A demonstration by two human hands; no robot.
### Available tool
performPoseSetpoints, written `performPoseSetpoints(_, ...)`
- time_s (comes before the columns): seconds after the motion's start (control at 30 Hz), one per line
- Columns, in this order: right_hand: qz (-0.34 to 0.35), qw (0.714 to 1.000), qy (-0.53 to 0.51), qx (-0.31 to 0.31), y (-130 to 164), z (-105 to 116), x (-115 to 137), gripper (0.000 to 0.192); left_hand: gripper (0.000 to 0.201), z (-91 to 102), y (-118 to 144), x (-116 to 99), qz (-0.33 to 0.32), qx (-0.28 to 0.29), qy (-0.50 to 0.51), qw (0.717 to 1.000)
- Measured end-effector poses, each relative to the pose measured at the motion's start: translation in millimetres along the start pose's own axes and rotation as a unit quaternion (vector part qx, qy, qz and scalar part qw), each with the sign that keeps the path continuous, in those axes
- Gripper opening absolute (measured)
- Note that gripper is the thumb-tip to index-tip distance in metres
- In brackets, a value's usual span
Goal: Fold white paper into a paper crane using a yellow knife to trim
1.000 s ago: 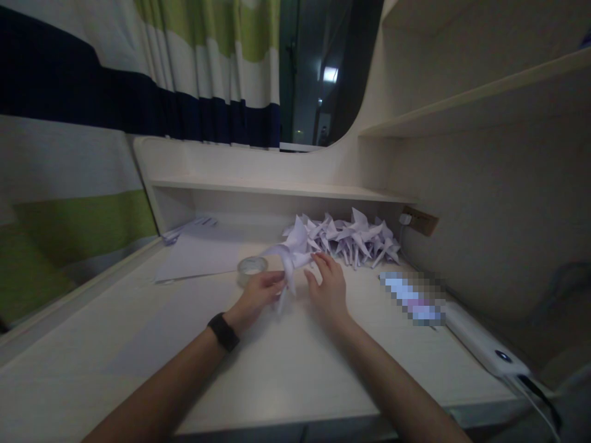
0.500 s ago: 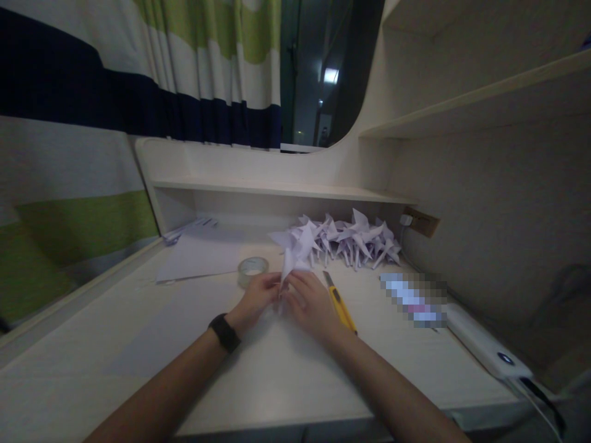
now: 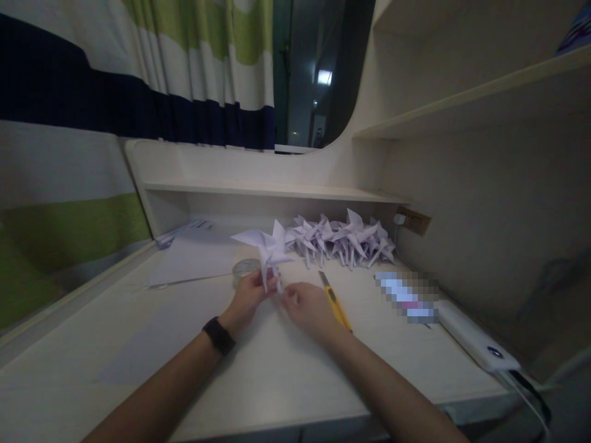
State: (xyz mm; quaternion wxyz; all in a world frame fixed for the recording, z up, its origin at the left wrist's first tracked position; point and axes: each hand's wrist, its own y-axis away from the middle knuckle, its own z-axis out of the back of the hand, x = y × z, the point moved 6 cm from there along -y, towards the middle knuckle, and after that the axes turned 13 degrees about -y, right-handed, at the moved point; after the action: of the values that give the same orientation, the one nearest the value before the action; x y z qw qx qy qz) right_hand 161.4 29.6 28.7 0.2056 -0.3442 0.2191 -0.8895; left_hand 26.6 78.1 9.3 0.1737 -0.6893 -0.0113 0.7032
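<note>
A white folded paper crane (image 3: 265, 243) stands upright above the desk, and both hands pinch its lower points. My left hand (image 3: 245, 296), with a black band on the wrist, grips it from the left. From the right, my right hand (image 3: 308, 309) holds its lower tip between the fingertips. A roll of clear tape (image 3: 243, 268) sits just behind my left hand. A yellow utility knife (image 3: 335, 301) lies on the desk right next to my right hand.
A heap of several finished paper cranes (image 3: 344, 239) lies under the low shelf at the back. A white paper sheet (image 3: 194, 258) lies at the back left. A white power bank (image 3: 475, 342) with cables sits at the right edge, beside a blurred strip.
The crane has been turned upright and shifted left. My right hand moved off the knife area and closed onto the crane's lower tip, uncovering the yellow knife.
</note>
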Motion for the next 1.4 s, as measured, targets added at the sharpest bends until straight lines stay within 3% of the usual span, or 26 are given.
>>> performPoseSetpoints(0.13,-0.039,0.998,0.017,0.054,1,-11,-2,0.026,0.035,-2.2,2,-6,-0.018,0.011,-0.039,0.999)
performPoseSetpoints(0.43,-0.034,0.999,-0.012,0.020,0,-11,-7,0.034,0.034,-7.5,2,-12,-0.044,0.042,-0.077,0.995)
performPoseSetpoints(0.73,-0.055,0.998,-0.013,0.029,-2,-7,-7,0.026,0.052,-7.4,1,4,0.059,0.039,0.047,0.996)
performPoseSetpoints(0.83,-0.060,0.998,0.000,0.020,-2,-6,-8,0.025,0.056,-6.4,0,7,0.065,0.039,0.056,0.996)
performPoseSetpoints(0.97,-0.073,0.997,0.020,-0.008,-3,-2,-14,0.028,0.048,-6.0,-1,9,0.058,0.036,-0.021,0.997)
performPoseSetpoints(1.07,-0.088,0.995,0.034,-0.034,-7,8,-25,0.030,0.040,-4.9,-1,8,0.025,0.015,-0.145,0.989)
performPoseSetpoints(1.13,-0.107,0.992,0.050,-0.053,-14,19,-38,0.031,0.028,-6.6,-1,3,-0.032,0.006,-0.253,0.967)
performPoseSetpoints(1.2,-0.146,0.983,0.078,-0.074,-24,32,-56,0.033,0.029,-11.3,3,-2,-0.088,0.006,-0.364,0.927)
performPoseSetpoints(1.4,-0.243,0.953,0.170,-0.070,-67,64,-116,0.036,0.037,-39.3,27,-5,-0.195,0.101,-0.613,0.759)
